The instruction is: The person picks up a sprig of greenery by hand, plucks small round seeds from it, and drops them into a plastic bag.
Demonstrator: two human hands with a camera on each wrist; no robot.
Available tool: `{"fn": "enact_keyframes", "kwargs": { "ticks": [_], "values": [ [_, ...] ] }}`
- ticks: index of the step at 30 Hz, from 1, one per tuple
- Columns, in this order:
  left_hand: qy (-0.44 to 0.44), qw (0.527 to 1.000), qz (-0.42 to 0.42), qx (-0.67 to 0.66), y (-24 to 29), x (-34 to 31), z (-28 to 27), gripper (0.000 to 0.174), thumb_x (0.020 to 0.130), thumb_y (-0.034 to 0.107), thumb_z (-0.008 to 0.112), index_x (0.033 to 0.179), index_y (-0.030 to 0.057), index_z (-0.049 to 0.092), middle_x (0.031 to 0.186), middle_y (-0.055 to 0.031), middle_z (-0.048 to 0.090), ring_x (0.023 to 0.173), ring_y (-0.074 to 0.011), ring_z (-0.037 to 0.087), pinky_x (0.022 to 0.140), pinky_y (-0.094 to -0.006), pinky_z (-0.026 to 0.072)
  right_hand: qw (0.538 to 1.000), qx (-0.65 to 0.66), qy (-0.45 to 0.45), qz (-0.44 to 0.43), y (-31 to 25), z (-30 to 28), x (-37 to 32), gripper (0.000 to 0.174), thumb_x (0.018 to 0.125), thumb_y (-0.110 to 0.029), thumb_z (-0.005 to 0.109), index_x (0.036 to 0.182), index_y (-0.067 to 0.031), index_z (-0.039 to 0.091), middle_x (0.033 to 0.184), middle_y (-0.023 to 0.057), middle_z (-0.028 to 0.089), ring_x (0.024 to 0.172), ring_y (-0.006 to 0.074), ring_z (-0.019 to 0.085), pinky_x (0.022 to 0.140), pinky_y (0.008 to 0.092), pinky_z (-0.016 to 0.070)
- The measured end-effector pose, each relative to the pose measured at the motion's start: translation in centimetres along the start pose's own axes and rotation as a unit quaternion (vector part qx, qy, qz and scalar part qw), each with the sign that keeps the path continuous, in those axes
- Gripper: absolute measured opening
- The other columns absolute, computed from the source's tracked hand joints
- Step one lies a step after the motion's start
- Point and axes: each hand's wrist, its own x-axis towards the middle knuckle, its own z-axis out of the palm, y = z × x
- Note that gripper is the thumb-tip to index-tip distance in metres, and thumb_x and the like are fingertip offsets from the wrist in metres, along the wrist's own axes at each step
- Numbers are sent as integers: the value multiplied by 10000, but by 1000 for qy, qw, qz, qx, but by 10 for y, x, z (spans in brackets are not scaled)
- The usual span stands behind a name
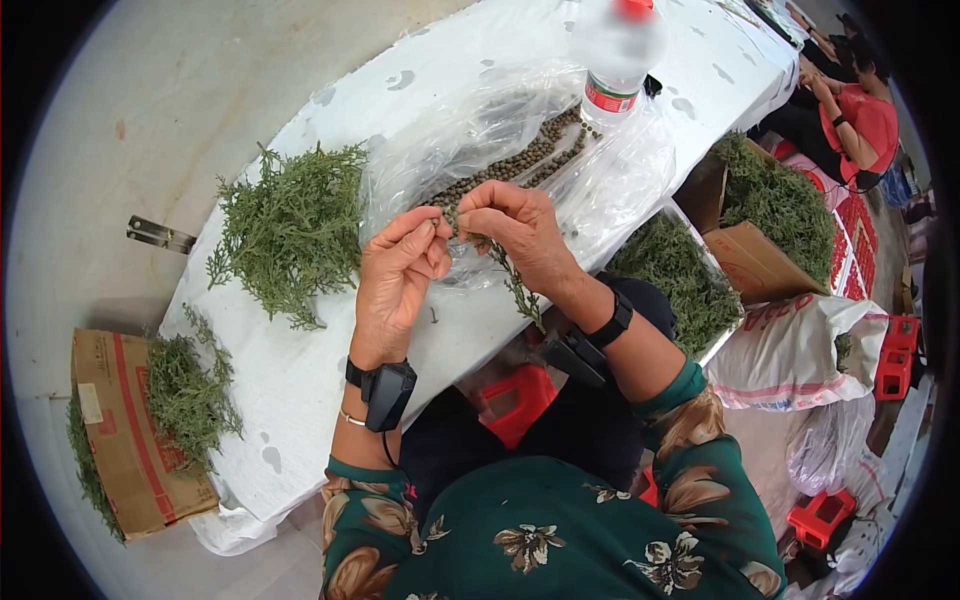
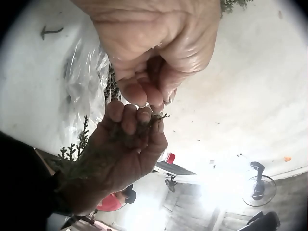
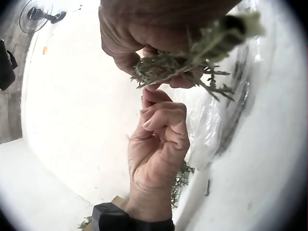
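Observation:
My right hand [image 1: 525, 235] grips a green cypress-like sprig [image 1: 517, 290], whose stem hangs down past the palm toward the wrist. In the right wrist view the leafy sprig [image 3: 187, 65] passes under the curled fingers. Thumb and fingertips of my left hand [image 1: 395, 270] pinch together over what looks like a small brown bead, mostly hidden by the fingers. Both hands' fingertips meet at the sprig's tip, which pokes out in the left wrist view. Just beyond them, many brown beads [image 1: 500, 170] lie on a clear plastic sheet [image 1: 610, 215].
A heap of green sprigs [image 1: 290, 230] lies left on the white table [image 1: 450, 330]. A bottle [image 1: 610, 90] stands at the back. Cardboard boxes [image 1: 135, 430] of sprigs flank the table. A red stool [image 1: 515, 400] is beneath; another person [image 1: 865, 125] sits far right.

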Motion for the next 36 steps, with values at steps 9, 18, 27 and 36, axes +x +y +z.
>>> {"fn": "enact_keyframes", "kwargs": {
  "ticks": [9, 18, 27, 36],
  "values": [
    [-8, 1000, -4, -17, -3, 2, -7, 153, 842, 32, 595, 980, -18, 635, 816, -116, 642, 646, -134, 564, 535, -278, 427, 994, -93, -7, -56, 1, 5, -2, 58, 809, -62, 582, 825, -13, 607, 723, -12, 588, 637, 33, 499, 556, 190, 403],
    [-2, 1000, -3, -13, -6, 2, -7, 144, 834, 22, 602, 967, -19, 639, 807, -110, 644, 647, -144, 572, 548, -290, 441, 991, -122, 8, -61, 0, 8, -4, 33, 800, -44, 582, 804, -13, 594, 700, -42, 556, 626, 16, 460, 548, 176, 381],
    [8, 1000, -3, -23, -7, 1, -6, 138, 838, 28, 599, 962, -19, 640, 798, -114, 641, 648, -156, 573, 565, -298, 453, 979, -178, 34, -94, 5, 12, -7, 16, 790, -14, 563, 799, -5, 573, 706, -14, 588, 646, 25, 501, 568, 188, 414],
    [0, 999, -14, -39, -9, 2, -7, 130, 841, 31, 595, 955, -17, 636, 804, -114, 638, 653, -165, 572, 583, -301, 464, 973, -192, 42, -120, 5, 12, -8, 26, 790, -14, 560, 810, 3, 566, 711, 10, 606, 664, 40, 543, 588, 198, 443]
  ]
}}
